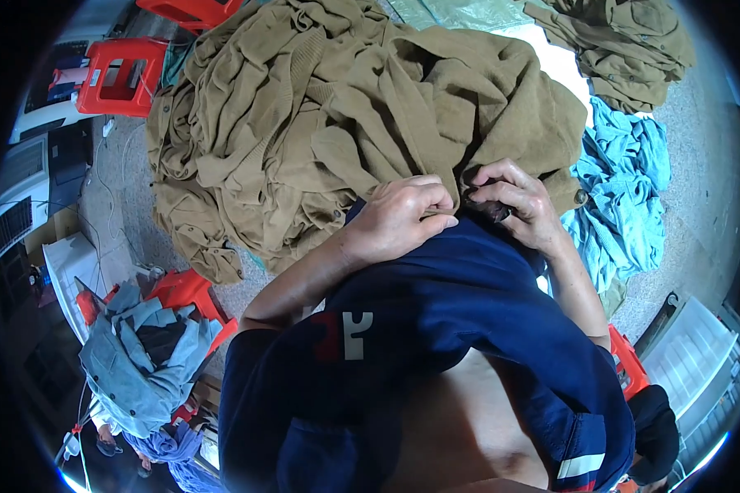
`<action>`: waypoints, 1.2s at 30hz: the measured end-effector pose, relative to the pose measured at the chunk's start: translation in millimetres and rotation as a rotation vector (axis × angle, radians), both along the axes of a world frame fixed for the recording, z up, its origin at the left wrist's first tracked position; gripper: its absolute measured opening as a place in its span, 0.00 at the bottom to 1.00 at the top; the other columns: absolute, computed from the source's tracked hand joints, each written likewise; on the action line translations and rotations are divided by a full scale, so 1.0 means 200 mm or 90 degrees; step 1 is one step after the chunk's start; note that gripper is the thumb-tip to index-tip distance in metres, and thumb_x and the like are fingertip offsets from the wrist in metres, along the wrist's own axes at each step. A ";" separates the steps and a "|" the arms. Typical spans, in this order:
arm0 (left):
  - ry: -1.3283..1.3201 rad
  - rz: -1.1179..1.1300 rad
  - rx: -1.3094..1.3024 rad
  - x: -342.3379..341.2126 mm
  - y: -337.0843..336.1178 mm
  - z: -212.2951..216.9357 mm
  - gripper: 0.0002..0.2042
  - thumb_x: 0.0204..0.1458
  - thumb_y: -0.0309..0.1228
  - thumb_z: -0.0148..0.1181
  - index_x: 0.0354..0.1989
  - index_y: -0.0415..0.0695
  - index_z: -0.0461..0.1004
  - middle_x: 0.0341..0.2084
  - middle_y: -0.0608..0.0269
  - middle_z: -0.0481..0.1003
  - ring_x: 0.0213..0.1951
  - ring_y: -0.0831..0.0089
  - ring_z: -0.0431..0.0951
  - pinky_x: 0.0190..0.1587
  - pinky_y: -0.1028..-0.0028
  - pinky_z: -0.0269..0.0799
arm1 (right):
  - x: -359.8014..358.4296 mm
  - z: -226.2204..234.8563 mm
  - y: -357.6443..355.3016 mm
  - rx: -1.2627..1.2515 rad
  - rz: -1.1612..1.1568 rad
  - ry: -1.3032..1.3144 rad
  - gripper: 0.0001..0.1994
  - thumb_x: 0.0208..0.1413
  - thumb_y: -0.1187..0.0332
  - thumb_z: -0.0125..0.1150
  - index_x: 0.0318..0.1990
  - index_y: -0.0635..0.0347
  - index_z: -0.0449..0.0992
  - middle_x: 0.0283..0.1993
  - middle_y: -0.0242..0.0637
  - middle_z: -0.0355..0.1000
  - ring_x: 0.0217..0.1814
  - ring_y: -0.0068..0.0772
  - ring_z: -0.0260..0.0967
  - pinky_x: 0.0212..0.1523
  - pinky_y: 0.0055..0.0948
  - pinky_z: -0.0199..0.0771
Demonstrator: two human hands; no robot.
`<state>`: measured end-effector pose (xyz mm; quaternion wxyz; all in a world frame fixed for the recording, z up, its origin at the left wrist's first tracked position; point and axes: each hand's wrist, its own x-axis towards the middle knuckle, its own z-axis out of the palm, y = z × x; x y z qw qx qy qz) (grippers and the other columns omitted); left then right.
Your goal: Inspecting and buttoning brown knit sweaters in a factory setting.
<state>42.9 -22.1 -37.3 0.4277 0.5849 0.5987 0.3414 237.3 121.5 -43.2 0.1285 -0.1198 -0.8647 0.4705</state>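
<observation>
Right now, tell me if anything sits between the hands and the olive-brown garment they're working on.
Nothing visible does. The left hand and right hand both already pinch the edge of the olive-brown garment draped over the lap; only a small dark patch shows under the right fingers.

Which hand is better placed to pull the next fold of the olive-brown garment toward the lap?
Probably the right hand: its fingers already pinch the olive-brown garment at its near edge. The left hand is closed in a fist beside it, resting more on the navy clothing.
</observation>
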 end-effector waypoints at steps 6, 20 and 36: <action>-0.089 0.032 -0.018 0.00 0.01 0.02 0.09 0.54 0.30 0.63 0.31 0.38 0.72 0.25 0.64 0.71 0.28 0.76 0.71 0.31 0.75 0.66 | 0.00 0.00 -0.03 0.048 -0.002 0.018 0.15 0.35 0.82 0.58 0.36 0.61 0.78 0.42 0.36 0.71 0.41 0.37 0.75 0.39 0.32 0.77; -0.378 0.072 -0.031 -0.12 0.27 0.10 0.08 0.57 0.30 0.60 0.39 0.38 0.74 0.28 0.74 0.71 0.30 0.87 0.66 0.32 0.82 0.64 | -0.17 0.19 0.03 0.422 -0.087 0.234 0.07 0.42 0.74 0.64 0.32 0.60 0.78 0.30 0.32 0.72 0.27 0.26 0.73 0.23 0.25 0.70; 0.218 -0.021 0.311 -0.16 0.25 0.21 0.12 0.46 0.23 0.63 0.39 0.40 0.71 0.32 0.58 0.71 0.35 0.60 0.76 0.37 0.67 0.73 | -0.30 0.09 0.03 0.118 -0.107 0.093 0.21 0.44 0.76 0.63 0.49 0.59 0.68 0.39 0.41 0.72 0.38 0.45 0.74 0.35 0.36 0.75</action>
